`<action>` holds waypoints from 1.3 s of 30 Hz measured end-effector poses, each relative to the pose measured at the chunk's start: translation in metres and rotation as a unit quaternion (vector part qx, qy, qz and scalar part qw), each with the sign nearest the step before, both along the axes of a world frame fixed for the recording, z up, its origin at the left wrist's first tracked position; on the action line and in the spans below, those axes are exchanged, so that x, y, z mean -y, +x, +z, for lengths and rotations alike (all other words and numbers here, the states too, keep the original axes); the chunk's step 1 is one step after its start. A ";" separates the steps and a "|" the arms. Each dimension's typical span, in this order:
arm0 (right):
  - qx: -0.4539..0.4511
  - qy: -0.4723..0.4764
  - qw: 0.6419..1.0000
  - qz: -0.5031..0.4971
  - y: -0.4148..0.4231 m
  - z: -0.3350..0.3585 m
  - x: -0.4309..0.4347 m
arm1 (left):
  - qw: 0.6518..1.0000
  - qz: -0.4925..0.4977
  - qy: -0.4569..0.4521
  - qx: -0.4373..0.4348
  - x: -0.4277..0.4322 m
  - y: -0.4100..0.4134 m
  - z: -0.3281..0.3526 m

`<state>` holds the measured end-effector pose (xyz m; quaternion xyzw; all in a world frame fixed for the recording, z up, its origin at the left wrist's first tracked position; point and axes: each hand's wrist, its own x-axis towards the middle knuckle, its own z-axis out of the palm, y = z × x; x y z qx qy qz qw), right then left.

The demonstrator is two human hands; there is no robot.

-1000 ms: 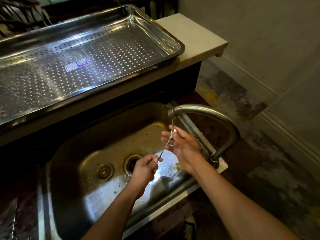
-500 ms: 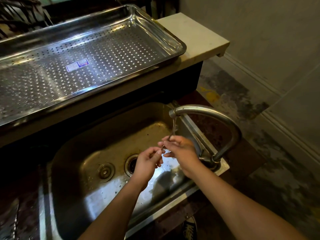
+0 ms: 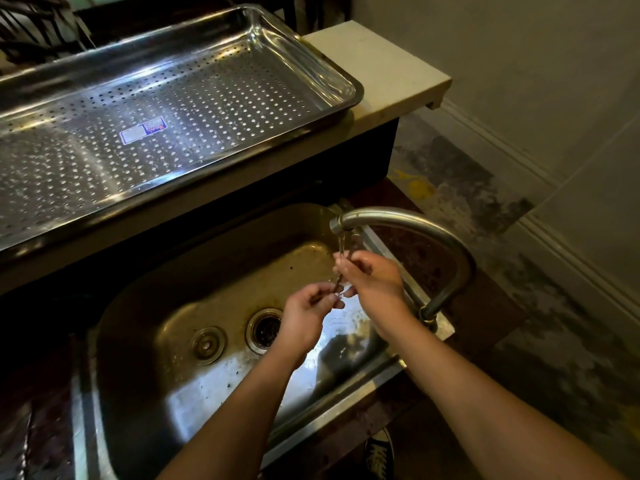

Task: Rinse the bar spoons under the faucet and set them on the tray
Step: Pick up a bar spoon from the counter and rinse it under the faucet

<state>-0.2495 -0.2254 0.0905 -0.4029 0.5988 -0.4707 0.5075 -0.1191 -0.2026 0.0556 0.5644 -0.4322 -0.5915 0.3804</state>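
One bar spoon [image 3: 337,285] is all that shows, a thin twisted stem caught between the two hands under the stream from the faucet [image 3: 408,226]. A second ago the hands were spread along the stem, the left hand [image 3: 306,315] low over the drain and the right hand [image 3: 372,277] up at the bowl end; now they have closed in until the fingertips almost meet, and the right hand has slid down the stem. I judge this as rubbing the length of the spoon clean, so the rinse is still under way and no transfer has begun. The left hand is pinched on the lower end of the stem; the right hand is curled around its upper part, with water running over the fingers. Count: one spoon in view, one faucet, one sink [image 3: 145,375] with two round fittings in its floor, and one perforated tray [image 3: 311,60] on the raised counter behind, well apart from the hands. No spoon lies on the tray, so nothing is delivered yet.
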 end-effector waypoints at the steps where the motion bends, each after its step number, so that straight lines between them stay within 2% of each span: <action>1: -0.003 -0.006 1.000 0.009 0.001 -0.001 0.000 | 1.000 -0.011 -0.005 0.015 0.001 -0.001 0.002; 5: -0.057 0.000 0.996 0.065 0.004 -0.008 -0.010 | 0.996 -0.039 -0.044 0.070 0.004 -0.004 0.009; 10: -0.033 -0.038 0.998 0.030 0.001 0.007 -0.003 | 0.992 -0.074 -0.038 0.096 -0.004 0.003 0.005; 13: -0.006 -0.039 0.997 0.068 0.003 0.007 -0.009 | 0.988 -0.070 -0.056 0.129 -0.003 0.007 0.002; 15: -0.033 -0.030 0.994 0.097 0.003 0.006 -0.012 | 0.988 -0.060 -0.080 0.119 -0.003 0.008 0.002; 21: -0.089 -0.024 0.991 0.093 -0.001 0.018 -0.001 | 0.986 -0.069 -0.099 0.116 -0.001 0.000 0.009; 28: -0.090 -0.115 0.985 0.097 -0.001 0.019 -0.013 | 0.953 -0.088 -0.147 0.250 0.007 -0.007 0.016; 32: -0.048 -0.091 0.991 0.088 -0.004 0.021 -0.004 | 0.963 -0.073 -0.154 0.210 0.009 -0.009 0.021; 36: 0.029 -0.088 0.991 0.102 -0.003 0.020 0.004 | 0.958 -0.081 -0.176 0.209 0.015 -0.008 0.027; 39: 0.042 -0.097 0.993 0.047 -0.002 0.011 0.003 | 0.981 -0.040 -0.143 0.123 0.024 -0.013 0.034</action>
